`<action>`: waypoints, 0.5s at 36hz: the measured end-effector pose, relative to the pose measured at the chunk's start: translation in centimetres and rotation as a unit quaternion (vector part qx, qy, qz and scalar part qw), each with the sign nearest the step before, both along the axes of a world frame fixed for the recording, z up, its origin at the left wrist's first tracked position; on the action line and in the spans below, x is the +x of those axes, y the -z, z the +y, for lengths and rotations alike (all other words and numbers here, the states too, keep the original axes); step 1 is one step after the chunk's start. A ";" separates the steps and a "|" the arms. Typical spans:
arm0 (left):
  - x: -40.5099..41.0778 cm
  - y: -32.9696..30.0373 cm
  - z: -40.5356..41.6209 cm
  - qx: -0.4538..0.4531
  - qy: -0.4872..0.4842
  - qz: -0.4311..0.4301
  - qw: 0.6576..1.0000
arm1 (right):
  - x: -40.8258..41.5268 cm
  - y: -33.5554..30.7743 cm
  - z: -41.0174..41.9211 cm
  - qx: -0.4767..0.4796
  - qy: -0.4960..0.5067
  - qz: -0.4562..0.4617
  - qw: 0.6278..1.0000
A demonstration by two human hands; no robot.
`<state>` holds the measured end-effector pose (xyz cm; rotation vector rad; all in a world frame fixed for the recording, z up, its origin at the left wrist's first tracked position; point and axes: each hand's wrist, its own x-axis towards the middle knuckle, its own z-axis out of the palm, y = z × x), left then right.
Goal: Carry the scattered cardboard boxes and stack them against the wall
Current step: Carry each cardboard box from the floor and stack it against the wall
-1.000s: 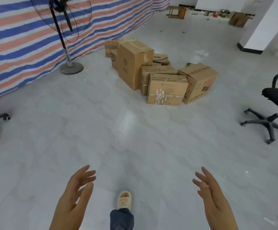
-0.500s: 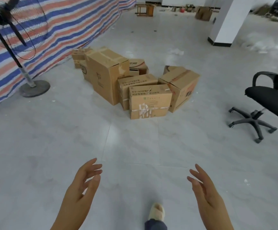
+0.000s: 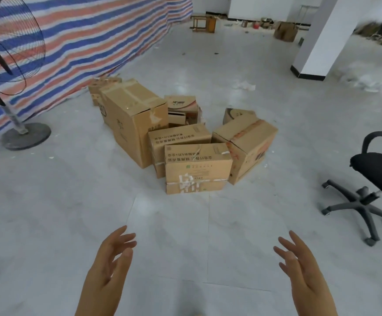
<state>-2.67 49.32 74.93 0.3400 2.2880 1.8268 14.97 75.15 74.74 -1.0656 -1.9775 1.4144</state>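
Hands: left hand (image 3: 108, 267) and right hand (image 3: 304, 270) hovering near, grip open, holding nothing; cardboard boxes (image 3: 181, 142) lying clustered farther off on floor (image 3: 71, 213).

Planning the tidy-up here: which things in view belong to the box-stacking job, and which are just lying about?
Job:
- pile of cardboard boxes, tallest box at its left
- nearest taped box
- left hand and right hand, both empty

Lying about:
- standing fan
- office chair
- wooden stool
- white pillar
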 end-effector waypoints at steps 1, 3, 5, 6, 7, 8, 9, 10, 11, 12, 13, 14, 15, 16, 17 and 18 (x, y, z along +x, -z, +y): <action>-0.7 0.0 1.3 0.002 0.004 -0.005 1.000 | -0.9 0.1 1.3 -0.004 -0.001 -0.006 1.000; -2.4 -0.2 3.4 0.008 0.004 -0.016 1.000 | -2.8 0.1 3.4 -0.011 -0.002 -0.015 1.000; -4.5 -0.2 5.2 0.015 -0.007 -0.029 0.999 | -5.1 0.3 5.4 -0.015 -0.003 -0.023 1.000; -5.6 0.0 6.0 0.020 -0.014 -0.034 0.999 | -6.2 0.5 6.3 -0.017 -0.006 -0.025 1.000; -6.9 0.2 6.7 0.024 -0.020 -0.039 0.999 | -7.5 0.6 7.2 -0.019 -0.008 -0.025 0.999; -8.2 0.4 7.5 0.026 -0.024 -0.044 0.998 | -8.8 0.7 8.0 -0.023 -0.009 -0.026 0.999; -9.6 0.6 8.2 0.026 -0.026 -0.048 0.998 | -10.1 0.9 8.9 -0.026 -0.010 -0.025 0.999; -11.0 0.9 9.1 0.024 -0.026 -0.050 0.998 | -11.6 1.1 9.8 -0.029 -0.009 -0.023 0.999; -12.5 1.1 9.9 0.022 -0.025 -0.051 0.998 | -13.0 1.2 10.7 -0.031 -0.007 -0.023 0.999; -14.0 1.2 10.8 0.023 -0.025 -0.052 0.998 | -14.5 1.4 11.6 -0.032 -0.002 -0.024 0.999; -15.6 1.3 11.8 0.024 -0.025 -0.052 0.998 | -16.2 1.5 12.4 -0.032 0.003 -0.025 0.999; -17.3 1.4 12.8 0.024 -0.021 -0.051 0.998 | -17.8 1.6 13.3 -0.033 0.009 -0.024 0.999; -19.1 1.3 13.7 0.024 -0.016 -0.052 0.998 | -19.4 1.7 14.0 -0.034 0.014 -0.020 0.999; -20.9 1.2 14.7 0.024 -0.008 -0.052 0.998 | -21.0 1.7 14.8 -0.034 0.018 -0.015 0.999; -22.8 1.0 15.7 0.024 -0.001 -0.050 0.998 | -22.7 1.6 15.6 -0.036 0.021 -0.010 0.999; -24.7 0.5 16.5 0.024 0.005 -0.047 0.999 | -24.4 1.4 16.3 -0.039 0.027 -0.006 0.999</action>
